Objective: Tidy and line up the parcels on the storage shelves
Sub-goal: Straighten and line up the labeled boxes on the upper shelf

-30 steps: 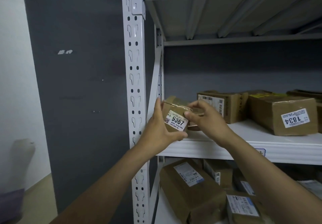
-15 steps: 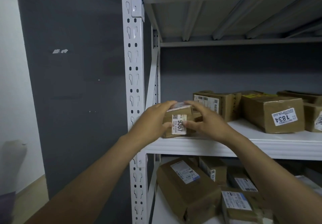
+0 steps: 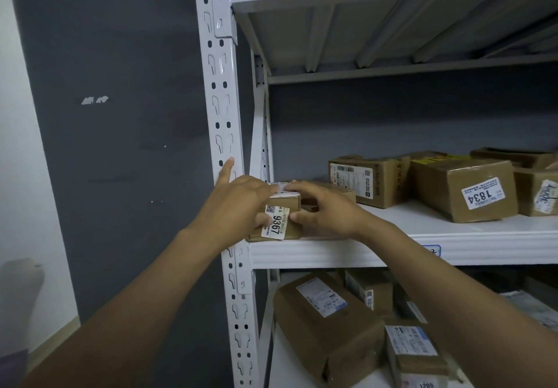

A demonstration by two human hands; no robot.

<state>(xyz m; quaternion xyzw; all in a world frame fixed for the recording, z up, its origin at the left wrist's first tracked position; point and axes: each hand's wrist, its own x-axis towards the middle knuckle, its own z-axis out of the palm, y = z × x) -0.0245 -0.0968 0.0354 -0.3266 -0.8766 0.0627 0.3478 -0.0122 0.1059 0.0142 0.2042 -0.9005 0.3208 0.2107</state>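
Holding the small 9367 box (image 3: 279,224) with both hands, I am looking at it sitting on the front left corner of the middle shelf (image 3: 392,254), just beside the white post (image 3: 220,100). My left hand (image 3: 238,203) is wrapping over its top and left side with the thumb on the front, while one finger is sticking straight up by the post. My right hand (image 3: 326,209) is curling over the top and right side, with the thumb pressing the front edge. So both hands are gripping the box, not letting go. I am guessing it is light, being so little and made of brown card. The card is looking stiff, but hard squeezing could dent it. The white sticker is looking smooth and maybe slippery, so I am thinking the plain side walls are the best places to hold. The 1834 box (image 3: 462,188) is sitting well apart to the right. My hands are hiding most of the top and the left side. A low brown parcel (image 3: 329,189) is peeking out behind my right hand, and I am not able to say if it is touching. The small print on the sticker is too tiny to read.
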